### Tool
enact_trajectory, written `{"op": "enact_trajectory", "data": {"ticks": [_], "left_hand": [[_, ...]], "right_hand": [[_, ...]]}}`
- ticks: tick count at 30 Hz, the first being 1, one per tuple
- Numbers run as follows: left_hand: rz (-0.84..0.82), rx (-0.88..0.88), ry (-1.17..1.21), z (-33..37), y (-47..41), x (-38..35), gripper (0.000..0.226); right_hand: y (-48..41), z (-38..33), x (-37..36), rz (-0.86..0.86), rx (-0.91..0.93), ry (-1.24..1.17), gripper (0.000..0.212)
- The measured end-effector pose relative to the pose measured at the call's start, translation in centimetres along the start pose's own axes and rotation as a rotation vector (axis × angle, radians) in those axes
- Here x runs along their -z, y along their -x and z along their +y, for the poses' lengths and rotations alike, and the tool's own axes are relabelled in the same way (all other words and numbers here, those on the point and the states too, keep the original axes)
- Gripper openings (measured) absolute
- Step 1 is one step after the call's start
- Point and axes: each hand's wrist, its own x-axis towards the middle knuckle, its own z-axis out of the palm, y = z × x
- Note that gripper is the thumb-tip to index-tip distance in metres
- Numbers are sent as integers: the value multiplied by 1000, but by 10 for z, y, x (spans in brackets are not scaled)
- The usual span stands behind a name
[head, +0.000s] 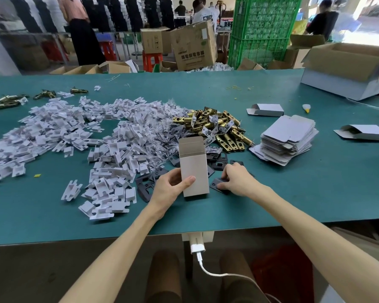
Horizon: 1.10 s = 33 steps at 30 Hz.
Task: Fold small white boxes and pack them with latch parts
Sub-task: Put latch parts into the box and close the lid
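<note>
My left hand [170, 188] grips a small white box [193, 167] that stands upright on the green table [293, 193], its top flaps open. My right hand [236, 179] pinches a black strike plate [217, 184] lying flat just right of the box. More black plates [144, 184] lie around the box base. Behind it sits a heap of brass latch bolts [212, 125]. A stack of flat white box blanks [289, 138] is to the right.
A wide spread of white plastic inserts [64, 132] and clear bags [162, 130] covers the left half. Two folded boxes [266, 110] [363, 132] lie at right, a large carton [346, 71] at far right. People and green crates [263, 29] stand beyond the table.
</note>
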Motion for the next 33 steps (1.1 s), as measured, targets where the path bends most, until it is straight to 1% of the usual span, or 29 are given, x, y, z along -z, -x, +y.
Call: {"op": "enact_trajectory", "data": {"ticks": [2, 4, 7, 10, 12, 15, 16, 19, 20, 21, 24, 27, 29, 31, 33], "left_hand": [[0, -1, -1, 0, 0, -1, 41], [4, 0, -8, -1, 0, -1, 38], [8, -1, -18, -1, 0, 0, 34], [9, 0, -22, -1, 0, -1, 35], [7, 0, -18, 0, 1, -1, 36], [4, -3, -16, 0, 1, -1, 35], [4, -4, -13, 0, 1, -1, 35], [5, -9, -10, -1, 1, 0, 34], [3, -10, -9, -1, 1, 0, 35], [1, -10, -9, -1, 1, 0, 35], [0, -12, -9, -1, 1, 0, 35], [1, -8, 0, -1, 1, 0, 36], [1, -6, 1, -1, 1, 0, 36], [1, -5, -1, 0, 2, 0, 37], [-1, -4, -2, 0, 2, 0, 36]], "right_hand": [[0, 0, -1, 13, -9, -4, 36], [0, 0, 0, 13, 5, -26, 35], [3, 2, 4, -7, -4, -136, 39], [9, 3, 7, 13, -21, -290, 42], [11, 5, 8, 78, -16, -352, 37], [13, 7, 8, 164, 1, -380, 22], [14, 7, 9, 160, 4, -410, 21], [19, 6, 10, 58, 15, -482, 36], [20, 7, 9, 38, 24, -468, 40], [21, 9, 8, 47, 34, -429, 39], [21, 11, 6, 147, 45, -302, 19], [19, 12, 5, 210, 70, -184, 16], [20, 11, 4, 263, 110, -107, 11], [19, 8, 5, 298, 134, -80, 4], [19, 3, 13, 323, 135, -120, 5]]}}
